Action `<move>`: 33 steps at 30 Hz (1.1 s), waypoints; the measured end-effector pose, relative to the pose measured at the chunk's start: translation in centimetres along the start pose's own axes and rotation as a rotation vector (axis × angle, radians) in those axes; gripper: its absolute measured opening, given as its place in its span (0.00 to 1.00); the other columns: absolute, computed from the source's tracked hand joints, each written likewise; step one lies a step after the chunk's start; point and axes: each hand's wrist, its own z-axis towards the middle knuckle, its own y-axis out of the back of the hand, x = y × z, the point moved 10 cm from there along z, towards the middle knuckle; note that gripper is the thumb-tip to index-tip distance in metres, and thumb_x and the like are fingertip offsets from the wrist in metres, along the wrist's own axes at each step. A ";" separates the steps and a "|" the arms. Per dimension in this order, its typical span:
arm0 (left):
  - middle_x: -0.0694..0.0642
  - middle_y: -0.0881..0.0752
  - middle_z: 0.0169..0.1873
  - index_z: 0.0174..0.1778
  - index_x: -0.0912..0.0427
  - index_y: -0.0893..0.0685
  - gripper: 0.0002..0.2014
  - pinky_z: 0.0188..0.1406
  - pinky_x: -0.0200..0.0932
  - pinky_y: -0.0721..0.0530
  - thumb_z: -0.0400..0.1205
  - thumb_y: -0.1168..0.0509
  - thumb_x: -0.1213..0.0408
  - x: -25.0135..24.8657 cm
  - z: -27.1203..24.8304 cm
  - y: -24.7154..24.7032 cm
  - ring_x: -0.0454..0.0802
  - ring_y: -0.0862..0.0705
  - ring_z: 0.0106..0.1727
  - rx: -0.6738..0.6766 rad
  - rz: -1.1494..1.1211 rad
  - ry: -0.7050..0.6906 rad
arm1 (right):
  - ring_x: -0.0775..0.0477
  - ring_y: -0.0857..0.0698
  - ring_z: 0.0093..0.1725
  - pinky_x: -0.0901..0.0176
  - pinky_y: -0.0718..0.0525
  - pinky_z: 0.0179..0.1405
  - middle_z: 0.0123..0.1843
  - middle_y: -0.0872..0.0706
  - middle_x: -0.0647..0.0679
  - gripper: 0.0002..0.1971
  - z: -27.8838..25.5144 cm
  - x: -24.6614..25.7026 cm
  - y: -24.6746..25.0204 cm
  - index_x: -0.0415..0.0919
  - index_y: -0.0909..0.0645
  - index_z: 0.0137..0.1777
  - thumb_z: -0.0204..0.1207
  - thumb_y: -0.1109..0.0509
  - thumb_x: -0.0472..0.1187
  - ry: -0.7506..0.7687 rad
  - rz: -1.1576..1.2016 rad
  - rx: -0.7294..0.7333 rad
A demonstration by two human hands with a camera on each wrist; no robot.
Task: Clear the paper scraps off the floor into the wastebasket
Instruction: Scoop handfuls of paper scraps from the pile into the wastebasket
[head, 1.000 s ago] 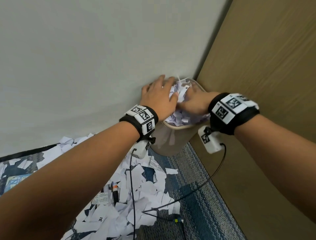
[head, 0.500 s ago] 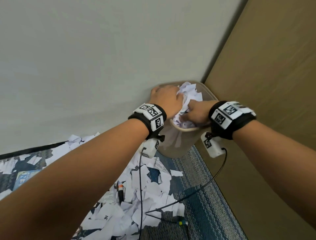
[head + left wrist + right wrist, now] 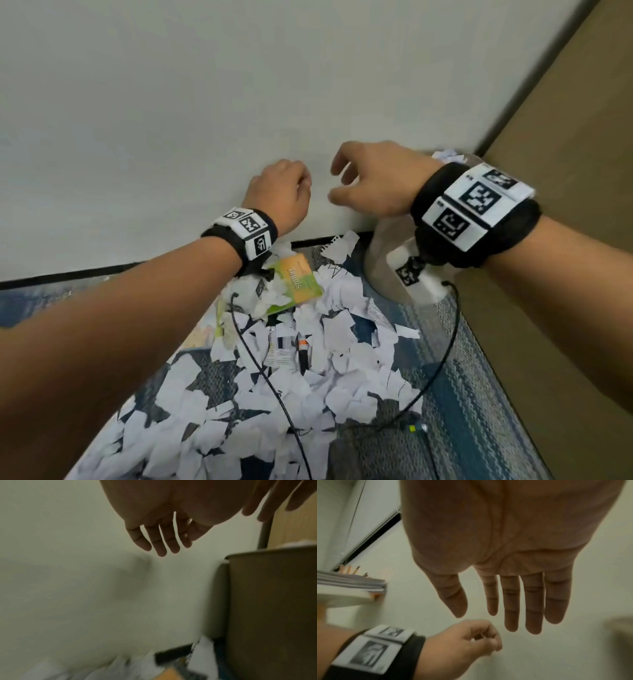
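Note:
White paper scraps [image 3: 308,394] lie heaped on the blue-grey carpet below my arms. The beige wastebasket [image 3: 383,246] stands in the corner, mostly hidden behind my right wrist, with crumpled paper [image 3: 445,156] showing above its rim. In the left wrist view the wastebasket [image 3: 274,601] is at the right. My left hand [image 3: 291,185] hovers left of the basket in front of the wall, its fingers [image 3: 161,543] hanging relaxed and holding nothing. My right hand [image 3: 346,186] is beside it, nearer the basket, its fingers [image 3: 513,608] straight and empty.
A green and orange card [image 3: 298,284] and a marker pen [image 3: 303,353] lie among the scraps. Black cables [image 3: 442,359] trail from both wrists across the carpet. A white wall is ahead; a brown panel [image 3: 565,171] closes off the right side.
Both hands have come out of the wastebasket and moved left of it, leaving the crumpled paper inside. Their fingers have loosened and hold nothing.

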 end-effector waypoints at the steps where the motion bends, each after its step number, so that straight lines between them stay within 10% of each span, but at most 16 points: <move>1: 0.54 0.17 0.48 0.50 0.53 0.20 0.08 0.52 0.54 0.21 0.82 0.43 0.60 1.6 -1.3 -0.5 0.57 0.20 0.52 0.042 0.030 0.008 | 0.46 0.18 0.59 0.52 0.19 0.60 0.59 0.15 0.51 0.23 0.4 1.5 -2.4 0.50 0.25 0.66 0.74 0.32 0.57 0.035 -0.007 0.051; 11: 0.56 0.30 0.73 0.74 0.49 0.31 0.23 0.67 0.59 0.25 0.82 0.42 0.55 20.7 -17.3 -4.0 0.59 0.28 0.71 0.627 0.485 0.308 | 0.35 0.21 0.67 0.49 0.19 0.61 0.71 0.24 0.38 0.35 1.5 1.2 -24.5 0.40 0.38 0.79 0.78 0.34 0.57 0.017 -0.254 0.509; 19: 0.59 0.57 0.84 0.84 0.48 0.55 0.35 0.76 0.69 0.38 0.84 0.49 0.42 29.2 -23.7 -3.6 0.68 0.51 0.83 0.768 0.423 0.623 | 0.33 0.34 0.79 0.43 0.29 0.75 0.83 0.42 0.37 0.44 3.8 2.8 -28.1 0.38 0.49 0.84 0.76 0.31 0.55 0.101 -0.124 0.415; 24: 0.58 0.56 0.85 0.84 0.51 0.58 0.41 0.79 0.71 0.49 0.82 0.49 0.36 27.1 -25.1 -6.2 0.75 0.58 0.81 0.858 0.385 0.585 | 0.36 0.46 0.85 0.39 0.36 0.79 0.87 0.56 0.40 0.45 5.2 4.9 -29.9 0.42 0.54 0.86 0.78 0.33 0.58 0.117 -0.127 0.467; 28: 0.61 0.39 0.80 0.80 0.55 0.38 0.40 0.75 0.73 0.45 0.77 0.49 0.32 25.4 -23.1 -5.4 0.67 0.41 0.79 0.779 0.548 0.482 | 0.33 0.32 0.74 0.38 0.26 0.68 0.79 0.38 0.43 0.36 5.8 6.8 -31.0 0.49 0.38 0.79 0.73 0.34 0.60 0.153 -0.274 0.433; 33: 0.59 0.38 0.79 0.80 0.54 0.39 0.46 0.75 0.68 0.39 0.72 0.40 0.29 25.9 -23.3 -5.7 0.63 0.39 0.79 0.905 0.478 0.417 | 0.37 0.20 0.61 0.47 0.19 0.53 0.66 0.25 0.43 0.27 7.3 7.1 -29.4 0.46 0.33 0.70 0.73 0.33 0.53 0.118 -0.249 0.386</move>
